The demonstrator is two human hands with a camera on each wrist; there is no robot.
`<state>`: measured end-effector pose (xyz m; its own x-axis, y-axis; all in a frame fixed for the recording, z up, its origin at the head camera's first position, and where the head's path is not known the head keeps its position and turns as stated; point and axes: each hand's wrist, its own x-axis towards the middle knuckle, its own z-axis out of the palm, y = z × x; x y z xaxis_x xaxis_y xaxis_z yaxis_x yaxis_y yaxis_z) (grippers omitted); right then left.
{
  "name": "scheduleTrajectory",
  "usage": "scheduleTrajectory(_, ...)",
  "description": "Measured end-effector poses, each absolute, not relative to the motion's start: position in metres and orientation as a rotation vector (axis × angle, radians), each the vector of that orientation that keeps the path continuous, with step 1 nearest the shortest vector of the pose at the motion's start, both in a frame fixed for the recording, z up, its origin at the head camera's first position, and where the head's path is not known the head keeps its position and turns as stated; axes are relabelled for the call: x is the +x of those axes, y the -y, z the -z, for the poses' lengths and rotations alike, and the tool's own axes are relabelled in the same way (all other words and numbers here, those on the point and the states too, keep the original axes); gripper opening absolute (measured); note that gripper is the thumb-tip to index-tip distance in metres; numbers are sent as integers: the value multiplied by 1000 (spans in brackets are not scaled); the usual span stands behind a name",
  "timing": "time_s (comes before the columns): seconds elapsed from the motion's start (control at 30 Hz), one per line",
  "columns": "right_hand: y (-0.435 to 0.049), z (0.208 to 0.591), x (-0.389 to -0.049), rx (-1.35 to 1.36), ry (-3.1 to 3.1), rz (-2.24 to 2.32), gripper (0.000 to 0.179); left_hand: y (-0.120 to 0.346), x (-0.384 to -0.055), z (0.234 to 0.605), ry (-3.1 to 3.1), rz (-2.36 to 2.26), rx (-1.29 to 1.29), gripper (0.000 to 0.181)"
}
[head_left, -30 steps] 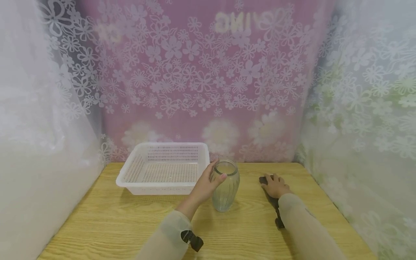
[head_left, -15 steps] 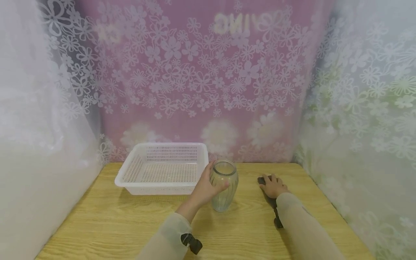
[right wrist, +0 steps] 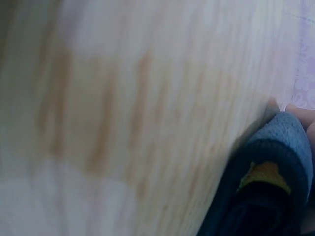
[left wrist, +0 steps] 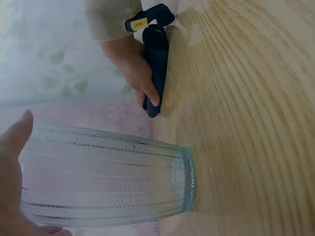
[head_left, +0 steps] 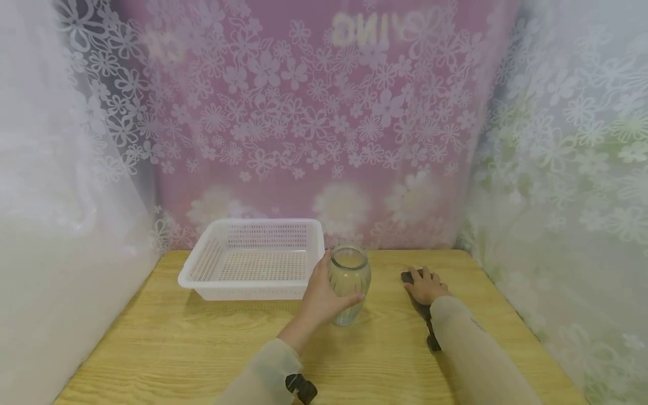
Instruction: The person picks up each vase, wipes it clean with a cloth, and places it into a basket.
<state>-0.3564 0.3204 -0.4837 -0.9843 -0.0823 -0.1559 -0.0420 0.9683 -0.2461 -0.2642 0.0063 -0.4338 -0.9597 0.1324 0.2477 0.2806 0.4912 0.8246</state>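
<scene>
A clear ribbed glass vase (head_left: 349, 278) stands upright on the wooden table, right of the white basket. My left hand (head_left: 321, 301) holds it from the left, thumb stretched across the front and fingers partly hidden behind it. In the left wrist view, the vase (left wrist: 106, 174) shows its base on the tabletop, with the thumb raised near its upper part. Farther right, my right hand (head_left: 426, 287) grips a long, dark, rounded object (head_left: 419, 306) lying on the table. Its kind is unclear; the right wrist view shows its blue-grey end (right wrist: 283, 135) beside a yellowish patch.
A white perforated plastic basket (head_left: 253, 293) sits at the back left of the wooden table (head_left: 202, 343). Behind stands a pink flowered curtain (head_left: 304, 140), with pale sheets at both sides. Black wrist cameras (head_left: 301, 388) are strapped to both sleeves.
My left hand has slid a little lower on the vase, and its thumb has moved down from near the rim and straightened. The right hand stays on the dark object.
</scene>
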Motion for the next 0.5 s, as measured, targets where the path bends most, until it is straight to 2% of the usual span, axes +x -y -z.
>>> scheduleTrajectory(0.2, -320, 482, -357, -73, -2948, 379, 62, -11, -269, 434, 2595, 1328, -351, 134)
scheduleTrajectory(0.5, -321, 485, -357, -76, -2937, 364, 64, -16, -265, 438, 2607, 1265, -334, 127)
